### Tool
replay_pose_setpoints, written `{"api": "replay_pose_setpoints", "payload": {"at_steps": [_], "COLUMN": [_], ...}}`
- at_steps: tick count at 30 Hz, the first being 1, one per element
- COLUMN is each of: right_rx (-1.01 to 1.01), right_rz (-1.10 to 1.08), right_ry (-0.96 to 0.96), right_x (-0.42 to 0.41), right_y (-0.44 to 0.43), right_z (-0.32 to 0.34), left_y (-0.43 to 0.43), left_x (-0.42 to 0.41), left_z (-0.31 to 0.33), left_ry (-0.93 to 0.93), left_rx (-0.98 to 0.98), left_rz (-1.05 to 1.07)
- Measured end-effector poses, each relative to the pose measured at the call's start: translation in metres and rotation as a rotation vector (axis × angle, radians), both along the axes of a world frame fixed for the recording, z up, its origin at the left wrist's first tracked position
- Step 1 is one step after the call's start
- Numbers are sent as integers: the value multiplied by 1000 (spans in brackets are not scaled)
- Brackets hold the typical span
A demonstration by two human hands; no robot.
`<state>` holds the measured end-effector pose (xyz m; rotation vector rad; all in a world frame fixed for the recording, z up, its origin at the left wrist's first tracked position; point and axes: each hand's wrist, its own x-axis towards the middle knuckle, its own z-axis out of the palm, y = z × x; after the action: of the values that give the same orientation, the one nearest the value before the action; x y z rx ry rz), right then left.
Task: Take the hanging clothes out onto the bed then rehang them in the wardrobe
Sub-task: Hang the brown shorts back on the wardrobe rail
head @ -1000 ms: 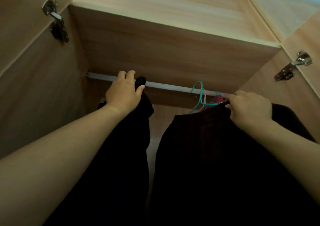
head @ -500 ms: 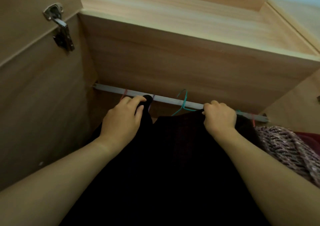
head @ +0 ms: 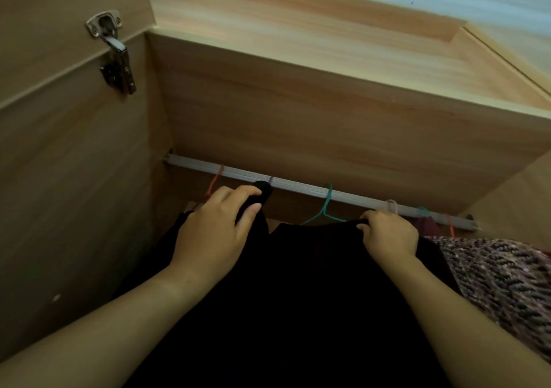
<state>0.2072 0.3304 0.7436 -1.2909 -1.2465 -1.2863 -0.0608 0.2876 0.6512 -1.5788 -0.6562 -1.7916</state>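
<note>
Inside the wooden wardrobe a pale metal rail (head: 298,185) runs left to right. A black garment (head: 298,283) hangs below it and fills the lower middle of the view. My left hand (head: 214,232) grips a bunched black part of it just under the rail. My right hand (head: 387,235) pinches the garment's upper edge further right. A teal hanger (head: 326,206) hooks over the rail between my hands. An orange hanger hook (head: 216,180) sits left of my left hand. A speckled pink knit garment (head: 501,283) hangs at the right.
The wardrobe's left wall (head: 74,194) carries a metal door hinge (head: 114,54). A wooden shelf board (head: 328,113) lies just above the rail. More hanger hooks, pinkish (head: 392,206), teal and orange, crowd the rail's right end.
The view has shifted so the rail's right end and the knit garment show. My left hand dropped from the rail to just below it; my right hand moved left along the garment's top.
</note>
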Motion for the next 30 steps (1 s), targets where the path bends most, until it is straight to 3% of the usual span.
{"api": "replay_pose_setpoints", "payload": {"at_steps": [13,17,21,26,28,30], "right_rx": [117,67,40,-112,-175,-110], "right_rz": [13,66,172,38,118,183], "right_ry": [-117,-146,-188,-133,-159,-164], "right_x": [16,23,41,57,56,52], "right_y": [37,36,21,0,-6,-11], "right_z": [-22,-19,-19,-25,-28,-30], "left_y": [33,38,34,28,26,24], "left_x": [16,19,20,18,17,16], "left_z": [-11,-11,-11,-15,-16,-16], "left_ry": [-40,-71,-53,-29,-17,9], "left_rx": [179,214,192,124,108,79], "left_rz": [4,2,46,33,14,-13]}}
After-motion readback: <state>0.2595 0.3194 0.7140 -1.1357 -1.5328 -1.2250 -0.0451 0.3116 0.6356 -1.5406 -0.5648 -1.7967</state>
